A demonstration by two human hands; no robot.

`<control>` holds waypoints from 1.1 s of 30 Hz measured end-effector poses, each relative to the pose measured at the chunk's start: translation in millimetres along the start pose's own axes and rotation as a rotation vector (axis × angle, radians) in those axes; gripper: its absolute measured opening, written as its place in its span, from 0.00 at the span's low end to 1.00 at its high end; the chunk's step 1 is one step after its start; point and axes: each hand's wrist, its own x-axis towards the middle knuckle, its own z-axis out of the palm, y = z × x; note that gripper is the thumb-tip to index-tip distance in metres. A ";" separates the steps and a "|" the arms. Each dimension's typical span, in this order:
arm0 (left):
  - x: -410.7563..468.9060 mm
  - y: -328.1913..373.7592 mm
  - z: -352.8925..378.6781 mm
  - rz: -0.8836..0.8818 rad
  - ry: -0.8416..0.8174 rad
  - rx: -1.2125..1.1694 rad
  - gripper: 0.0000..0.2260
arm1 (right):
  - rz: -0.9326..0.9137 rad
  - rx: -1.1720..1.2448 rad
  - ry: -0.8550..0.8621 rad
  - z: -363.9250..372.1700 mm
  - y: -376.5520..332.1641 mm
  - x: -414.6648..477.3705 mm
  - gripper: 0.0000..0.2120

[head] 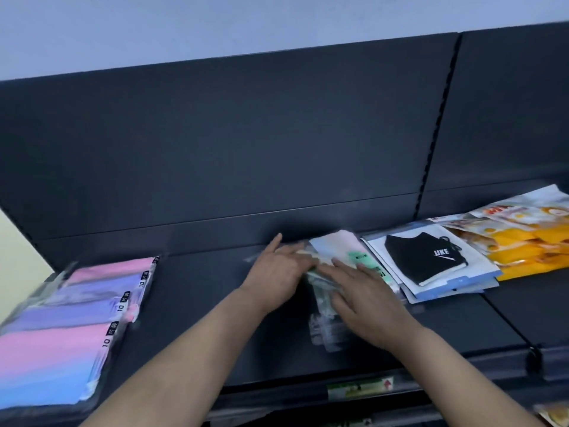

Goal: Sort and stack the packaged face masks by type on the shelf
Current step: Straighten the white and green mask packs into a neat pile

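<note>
A small pile of clear-wrapped mask packs (335,248), pale pink and white with a green label, lies in the middle of the dark shelf (200,291). My left hand (277,272) rests flat on its left edge, fingers spread. Over the pile's front, my right hand (363,300) presses down on the clear wrapping, fingers apart. Pink, purple and blue gradient packs (77,318) are stacked at the left. A black mask pack (425,260) tops a white and blue stack to the right, with yellow and orange packs (529,235) beyond it.
The shelf's dark back panel (246,149) rises right behind the piles. A slotted upright (437,124) divides it from the neighbouring bay. A price rail with a green label (360,388) runs along the front edge. Bare shelf lies between the left stack and my hands.
</note>
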 end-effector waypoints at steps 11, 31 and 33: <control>-80.0 -65.2 18.3 -0.549 -0.332 -0.135 0.28 | 0.455 -0.280 -0.250 15.9 -7.0 34.1 0.29; -62.0 -84.1 34.2 -0.401 -0.374 -0.171 0.23 | 0.674 -0.152 -0.186 14.8 -16.2 13.3 0.24; -61.6 -82.0 28.4 -0.401 -0.354 -0.157 0.23 | 0.626 -0.087 -0.136 8.1 -14.4 8.9 0.15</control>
